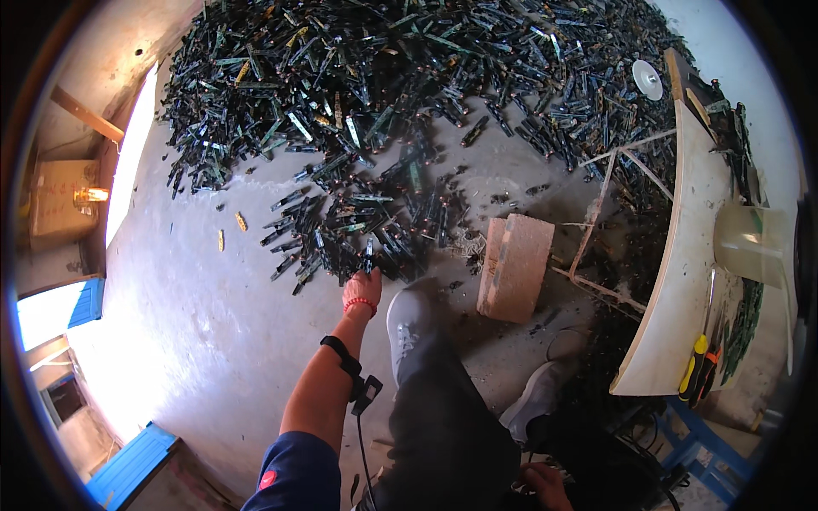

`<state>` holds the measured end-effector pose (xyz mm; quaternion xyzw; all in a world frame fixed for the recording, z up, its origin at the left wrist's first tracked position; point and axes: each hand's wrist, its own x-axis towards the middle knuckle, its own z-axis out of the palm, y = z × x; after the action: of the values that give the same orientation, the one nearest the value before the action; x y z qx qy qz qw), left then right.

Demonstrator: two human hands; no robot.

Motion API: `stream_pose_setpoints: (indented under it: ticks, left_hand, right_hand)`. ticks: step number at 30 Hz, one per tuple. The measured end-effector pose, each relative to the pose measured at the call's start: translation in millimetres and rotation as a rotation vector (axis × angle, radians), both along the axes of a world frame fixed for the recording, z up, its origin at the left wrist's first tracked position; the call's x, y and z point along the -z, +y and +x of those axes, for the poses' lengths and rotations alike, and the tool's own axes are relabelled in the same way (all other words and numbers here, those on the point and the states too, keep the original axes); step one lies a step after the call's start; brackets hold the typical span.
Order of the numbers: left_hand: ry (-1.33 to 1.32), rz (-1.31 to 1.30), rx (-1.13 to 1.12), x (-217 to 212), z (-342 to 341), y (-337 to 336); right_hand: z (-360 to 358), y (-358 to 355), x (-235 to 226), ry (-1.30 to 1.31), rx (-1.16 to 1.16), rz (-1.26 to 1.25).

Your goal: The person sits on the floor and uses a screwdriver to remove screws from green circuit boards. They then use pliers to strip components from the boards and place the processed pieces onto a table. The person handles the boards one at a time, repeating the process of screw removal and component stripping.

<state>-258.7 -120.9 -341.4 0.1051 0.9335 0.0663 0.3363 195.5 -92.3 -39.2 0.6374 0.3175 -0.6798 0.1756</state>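
Left hand [361, 287] is extended to the floor [196, 289], fingers closed on a dark strip [368, 254] at the near edge of a small heap of strips [362, 217]. Right hand [545, 484] is seen low by the knee; its grip cannot be told. A brick [514, 266] lies just right of the heap. A large pile [409, 68] is spread beyond. A desk [682, 281] with screwdrivers [697, 368] stands right.

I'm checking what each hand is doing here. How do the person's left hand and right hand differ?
The left hand is stretched far out to the pile of dark circuit strips on the floor, pinching one; the right hand stays tucked low by the lap. The left shows a red wristband; the right is partly hidden, its grip unclear. Both are bare.
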Motion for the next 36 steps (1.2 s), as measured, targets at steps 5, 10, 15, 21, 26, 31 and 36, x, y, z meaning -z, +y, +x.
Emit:
stream_pose_setpoints:
  ticks: [5,10,15,21,26,31,36]
  left_hand:
    - [0.003,-0.022,-0.047,-2.6,4.8,7.8]
    - [0.061,-0.125,0.018,-9.6,0.4,7.9]
    - [0.103,-0.155,0.102,-7.3,-3.3,2.2]
    - [0.123,-0.143,0.17,-3.0,-3.8,1.5]
    - [0.149,-0.159,0.203,-11.6,-19.2,4.5]
    - [0.196,-0.147,0.249,-7.3,-18.5,1.6]
    - [0.291,-0.131,0.304,9.0,-15.3,-0.2]
  right_hand:
    - [5.7,0.0,4.3,0.004,0.061,0.014]
    - [7.1,-1.7,6.3,0.002,0.098,0.037]
    - [0.5,2.7,7.4,-0.012,0.103,0.003]
    - [-7.7,7.2,7.8,-0.03,0.09,-0.017]
    - [-7.1,8.2,11.4,-0.022,0.085,-0.028]
    - [-1.7,6.3,17.4,-0.009,0.113,-0.046]
    - [0.7,6.6,18.2,-0.02,0.15,-0.039]
